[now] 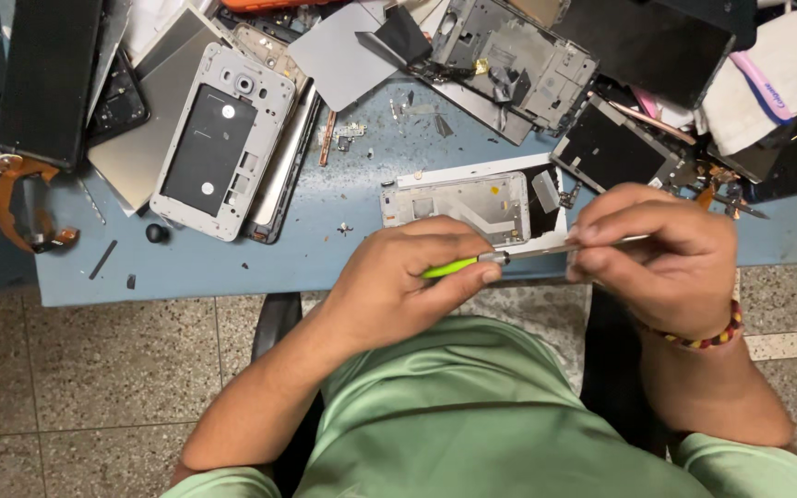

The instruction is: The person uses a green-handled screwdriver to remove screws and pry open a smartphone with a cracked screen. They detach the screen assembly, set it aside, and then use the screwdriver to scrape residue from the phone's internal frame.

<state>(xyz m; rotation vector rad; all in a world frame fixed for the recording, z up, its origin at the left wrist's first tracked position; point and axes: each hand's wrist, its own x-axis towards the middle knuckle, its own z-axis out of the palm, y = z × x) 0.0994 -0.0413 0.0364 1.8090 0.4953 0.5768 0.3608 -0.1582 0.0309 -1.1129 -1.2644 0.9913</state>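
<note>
Gripped at its green handle by the left hand (398, 277), a screwdriver (458, 266) is steadied at its shaft by pinching right hand (661, 249), near a phone frame (458, 203).

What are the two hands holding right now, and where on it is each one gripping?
The left hand grips a green-handled screwdriver by its handle. The right hand pinches the edge of a thin pale phone frame piece at the table edge.
</note>
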